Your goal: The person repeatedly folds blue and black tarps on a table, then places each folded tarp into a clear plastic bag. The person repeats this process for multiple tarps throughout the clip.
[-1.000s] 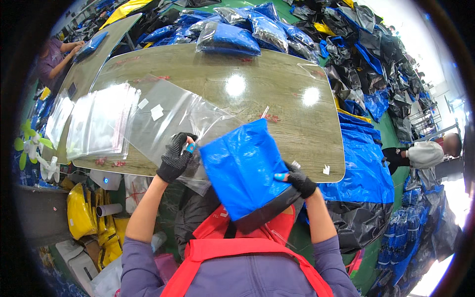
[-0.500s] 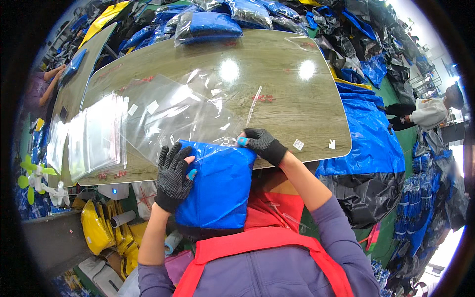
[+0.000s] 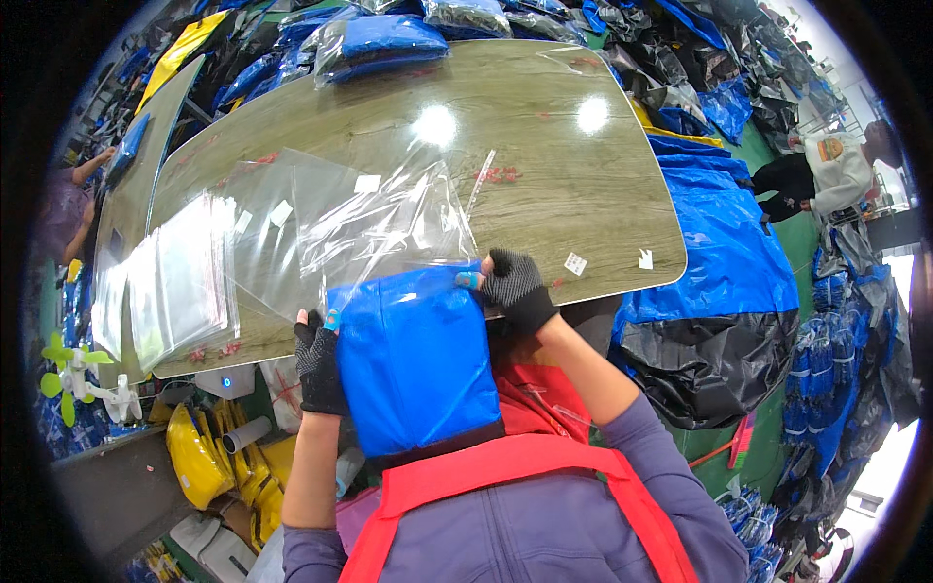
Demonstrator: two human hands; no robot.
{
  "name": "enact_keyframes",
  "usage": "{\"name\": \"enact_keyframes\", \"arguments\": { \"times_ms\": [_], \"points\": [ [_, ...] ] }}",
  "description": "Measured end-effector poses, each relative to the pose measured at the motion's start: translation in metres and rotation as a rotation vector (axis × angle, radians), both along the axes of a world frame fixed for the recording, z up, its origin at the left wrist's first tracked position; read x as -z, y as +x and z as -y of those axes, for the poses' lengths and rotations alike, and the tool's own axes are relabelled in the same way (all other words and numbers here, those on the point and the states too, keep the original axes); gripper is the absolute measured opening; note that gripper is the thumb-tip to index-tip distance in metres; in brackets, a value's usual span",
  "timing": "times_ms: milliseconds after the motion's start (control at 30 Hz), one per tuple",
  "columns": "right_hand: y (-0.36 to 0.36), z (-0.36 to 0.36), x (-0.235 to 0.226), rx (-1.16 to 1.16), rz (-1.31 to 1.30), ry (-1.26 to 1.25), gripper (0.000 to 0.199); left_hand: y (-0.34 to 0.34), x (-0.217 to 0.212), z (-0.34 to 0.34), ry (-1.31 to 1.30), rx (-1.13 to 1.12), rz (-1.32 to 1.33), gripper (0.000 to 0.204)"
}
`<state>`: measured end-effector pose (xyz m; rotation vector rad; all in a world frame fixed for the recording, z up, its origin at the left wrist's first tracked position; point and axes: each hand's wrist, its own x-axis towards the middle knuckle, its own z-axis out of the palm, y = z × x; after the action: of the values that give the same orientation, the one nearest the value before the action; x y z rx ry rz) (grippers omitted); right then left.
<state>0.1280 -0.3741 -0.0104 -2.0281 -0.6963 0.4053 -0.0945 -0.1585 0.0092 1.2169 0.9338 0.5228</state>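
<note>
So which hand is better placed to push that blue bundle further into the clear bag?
Probably the left hand: it grips the folded blue garment along its side. The right hand is up at the clear plastic bag mouth, seemingly holding it.

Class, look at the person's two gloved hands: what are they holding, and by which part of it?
A folded blue item. The left hand grips its left edge, the right hand its top right corner, at the mouth of a clear plastic bag.
</note>
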Motion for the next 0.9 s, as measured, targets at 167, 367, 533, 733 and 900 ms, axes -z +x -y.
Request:
{"name": "enact_keyframes", "arguments": {
  "times_ms": [167, 367, 533, 733, 900],
  "points": [
    [-0.072, 0.054, 0.0, 0.078, -0.09, 0.029, 0.039, -0.015, -0.029, 0.005, -0.232, 0.299, -0.039, 0.057],
    [-0.053, 0.082, -0.03, -0.248, -0.266, -0.205, 0.036, -0.014, -0.022, 0.028, -0.267, 0.331, -0.169, 0.061],
    [-0.062, 0.046, -0.06, 0.04, -0.467, 0.16, 0.082, -0.027, -0.017, 0.05, -0.137, 0.426, -0.057, 0.08],
    [-0.107, 0.106, -0.058, -0.141, -0.757, -0.284, 0.085, -0.06, -0.02, 0.087, -0.248, 0.573, -0.094, 0.097],
    [-0.096, 0.148, -0.037, 0.021, -0.796, 0.085, 0.061, -0.033, 0.016, 0.09, 0.202, 0.688, -0.07, 0.066]
  ]
}}
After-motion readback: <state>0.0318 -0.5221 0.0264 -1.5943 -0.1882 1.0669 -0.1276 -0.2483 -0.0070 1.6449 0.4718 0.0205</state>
